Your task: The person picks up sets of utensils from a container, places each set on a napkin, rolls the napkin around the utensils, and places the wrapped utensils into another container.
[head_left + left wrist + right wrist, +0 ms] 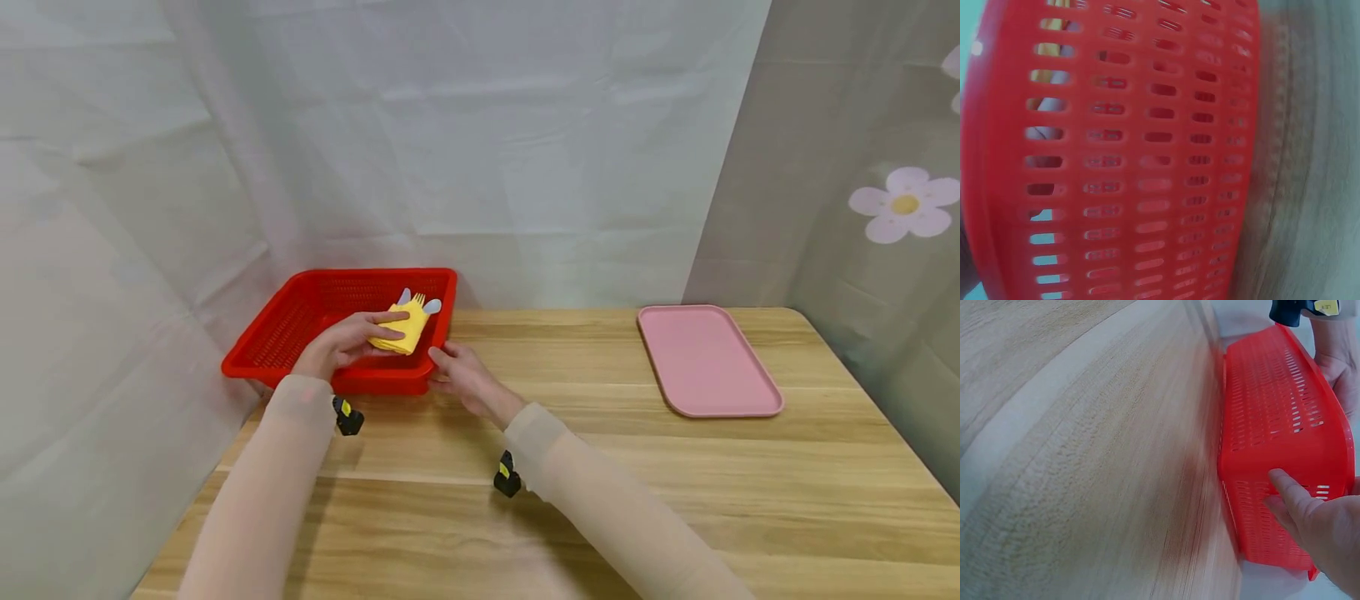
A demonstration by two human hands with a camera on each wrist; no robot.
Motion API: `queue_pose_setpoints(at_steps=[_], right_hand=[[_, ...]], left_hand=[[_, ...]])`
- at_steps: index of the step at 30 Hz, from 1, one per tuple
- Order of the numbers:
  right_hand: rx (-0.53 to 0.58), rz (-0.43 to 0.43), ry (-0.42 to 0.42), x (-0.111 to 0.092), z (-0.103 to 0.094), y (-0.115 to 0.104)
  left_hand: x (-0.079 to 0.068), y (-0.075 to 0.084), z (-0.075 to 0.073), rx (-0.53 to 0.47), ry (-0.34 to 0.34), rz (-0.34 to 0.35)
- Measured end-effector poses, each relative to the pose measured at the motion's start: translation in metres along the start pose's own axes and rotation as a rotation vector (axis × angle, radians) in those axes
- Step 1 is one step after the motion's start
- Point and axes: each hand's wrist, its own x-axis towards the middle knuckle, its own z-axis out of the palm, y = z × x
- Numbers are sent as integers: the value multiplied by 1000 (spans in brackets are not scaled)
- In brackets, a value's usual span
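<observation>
My left hand [348, 340] holds a folded yellow napkin [407, 327] over the right part of a red plastic basket [382, 383]. A knife [405, 296], a fork [418, 300] and a spoon [432, 307] stick out of the napkin's top; their lower parts are hidden in it. At the basket's right front corner, my right hand [465, 379] grips the rim, with fingers against the outer wall in the right wrist view. The basket's slotted wall [1129, 175] fills most of the left wrist view, and bits of yellow show through its slots.
A pink tray [708, 358] lies flat toward the right of the wooden table [570, 367]. Pale cloth [525, 150] hangs behind the table and along the left, close to the basket. Flower-printed cloth [832, 275] hangs on the right.
</observation>
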Motion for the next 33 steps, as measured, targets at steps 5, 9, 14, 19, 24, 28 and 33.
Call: queue_pose_setpoints(at_steps=[5,9,14,19,24,28,33], right_hand=[[4,-1,0,0,0,1],[2,9,2,-1,0,1],[3,5,1,-1,-1,1],[2,4,2,-1,-2,1],[0,6,-2,-2,-1,0],[-10,12,-1,-3,0,0],[-19,25,-7,-3,1,1]], left_hand=[[9,-5,6,146,32,-48],[14,-8,10,167,29,-61],[15,-8,11,220,41,-90],[16,-9,12,311,54,-126],[18,-8,14,408,43,-152],[18,-8,15,426,40,-170],[17,-8,17,428,19,-180]])
